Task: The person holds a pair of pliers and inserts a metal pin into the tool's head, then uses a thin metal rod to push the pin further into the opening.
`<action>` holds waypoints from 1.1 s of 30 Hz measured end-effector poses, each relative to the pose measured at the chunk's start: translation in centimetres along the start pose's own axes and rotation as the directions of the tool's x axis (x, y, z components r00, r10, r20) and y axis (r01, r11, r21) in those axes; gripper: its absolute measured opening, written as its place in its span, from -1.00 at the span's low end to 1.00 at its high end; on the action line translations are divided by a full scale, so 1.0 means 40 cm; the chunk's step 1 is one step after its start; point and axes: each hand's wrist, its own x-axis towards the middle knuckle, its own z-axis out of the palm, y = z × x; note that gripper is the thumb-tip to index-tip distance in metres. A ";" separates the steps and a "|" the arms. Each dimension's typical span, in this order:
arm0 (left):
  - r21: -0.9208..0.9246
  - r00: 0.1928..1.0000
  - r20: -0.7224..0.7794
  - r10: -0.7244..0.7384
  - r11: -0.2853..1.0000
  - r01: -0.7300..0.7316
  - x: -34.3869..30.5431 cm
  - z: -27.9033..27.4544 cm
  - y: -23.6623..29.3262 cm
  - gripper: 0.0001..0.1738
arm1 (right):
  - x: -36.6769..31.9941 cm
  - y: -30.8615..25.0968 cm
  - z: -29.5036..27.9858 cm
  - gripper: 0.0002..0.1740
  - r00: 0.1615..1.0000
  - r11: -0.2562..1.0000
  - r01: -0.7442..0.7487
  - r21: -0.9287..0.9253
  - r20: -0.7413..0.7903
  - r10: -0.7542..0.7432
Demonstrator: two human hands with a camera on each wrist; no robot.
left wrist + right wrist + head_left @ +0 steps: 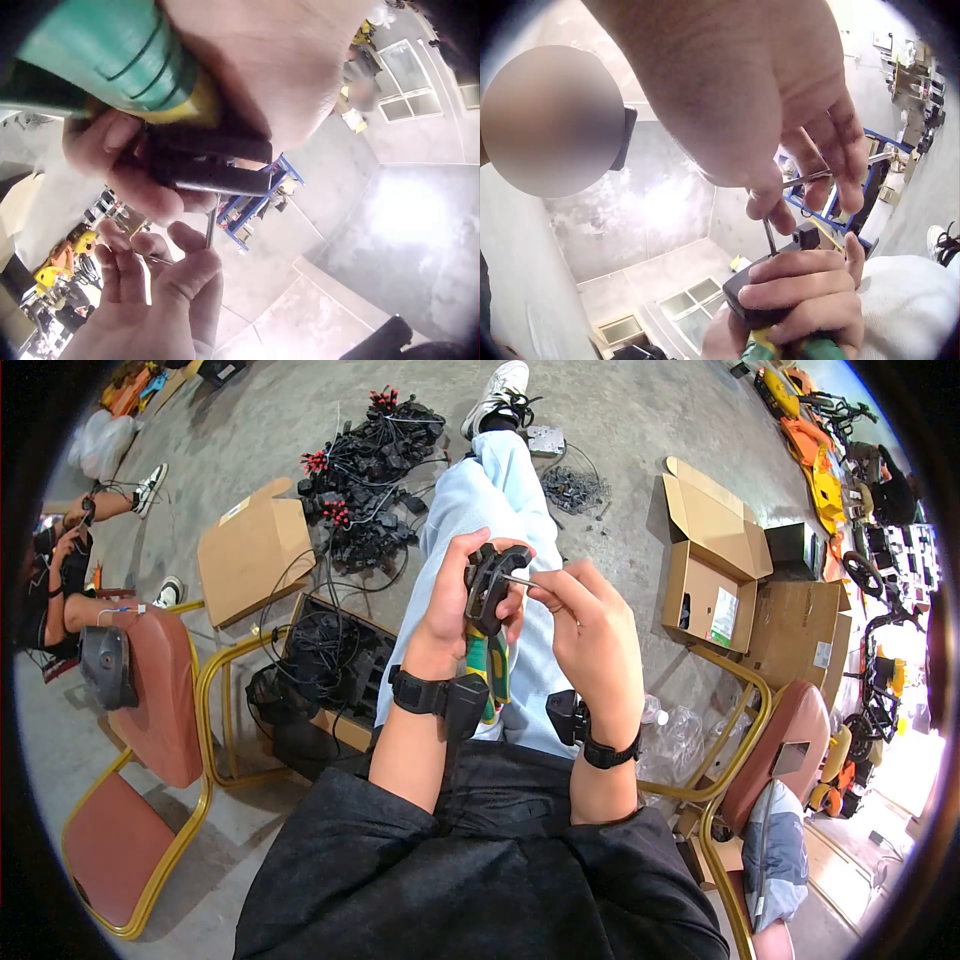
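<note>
My left hand (450, 605) grips a black plastic part (486, 598) with a slot along it, above my lap. The same hand also holds a pair of pliers with green-and-yellow handles (477, 658), which point back towards me; their head is hidden. Between thumb and fingertips, my right hand (600, 635) pinches a thin L-shaped hex key (770, 236). One arm of the key meets the black part (739, 292) in the right wrist view, while its other arm runs out past the fingers. Seen from the left wrist, the key (212, 221) comes up to the part's lower edge.
Black parts with red-tipped cables (365, 480) are heaped on the floor ahead. An open cardboard box (715, 565) lies to the right, and a box of black cables (335, 660) to the left. Chairs (165, 700) flank me. Another person (60, 580) sits at far left.
</note>
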 end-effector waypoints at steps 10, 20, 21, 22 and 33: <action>-0.007 0.996 -0.085 -0.036 0.999 0.035 -0.001 0.014 0.002 -0.35 | 0.005 0.019 0.023 -0.75 0.995 0.996 0.084 -0.027 -0.048 -0.085; 0.029 0.998 -0.021 -0.060 0.998 0.061 0.001 -0.004 0.006 -0.51 | 0.005 -0.031 0.008 -0.91 0.988 0.982 -0.155 0.110 -0.002 0.156; 0.029 0.998 -0.022 -0.059 0.998 0.059 -0.001 0.000 0.008 -0.51 | 0.004 -0.032 0.006 -0.91 0.988 0.982 -0.154 0.110 -0.002 0.155; 0.043 0.997 -0.043 -0.060 0.997 0.061 -0.003 0.004 0.010 -0.52 | 0.003 -0.032 0.004 -0.91 0.983 0.969 -0.184 0.166 0.022 0.183; 0.014 1.000 0.009 -0.015 1.000 0.015 -0.005 -0.002 0.006 -0.54 | 0.002 -0.031 -0.005 -0.89 0.973 0.944 -0.232 0.233 0.043 0.229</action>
